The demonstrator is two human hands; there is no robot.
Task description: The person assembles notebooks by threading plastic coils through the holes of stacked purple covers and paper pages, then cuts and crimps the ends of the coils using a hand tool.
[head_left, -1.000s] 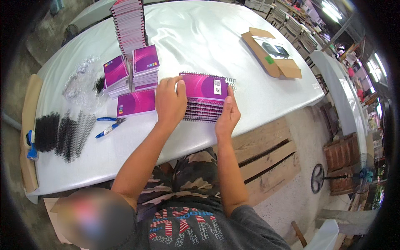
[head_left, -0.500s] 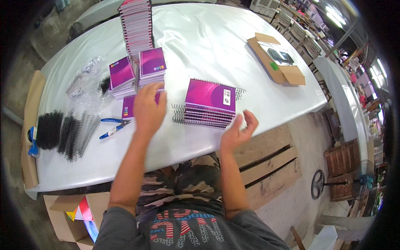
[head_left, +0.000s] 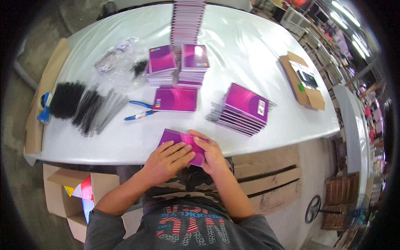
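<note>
A purple notebook (head_left: 171, 136) with holes punched along its upper edge is in front of me at the table's near edge. My right hand (head_left: 212, 156) grips its right side, thumb on the cover and fingers around the edge. Across the cover lies my left hand (head_left: 168, 161), its fingers stretched out flat; they hide part of the notebook. Just beyond sits a low pile of purple notebooks (head_left: 176, 99), with blue-handled pliers (head_left: 139, 116) touching its left side. To the right stands a stack of purple notebooks (head_left: 246, 102) with wire coils sticking out at both sides.
Black spiral coils (head_left: 66, 100) and grey ones (head_left: 104, 110) lie on the left, near a clear plastic bag (head_left: 118, 62). Taller notebook stacks (head_left: 188, 25) stand at the back. A flat open cardboard box (head_left: 302, 83) is on the right; another carton (head_left: 62, 204) stands below the table.
My hands, apart earlier near the notebook piles, have come together at the near edge on one purple notebook. The whole view has shifted, with the table's things now further right.
</note>
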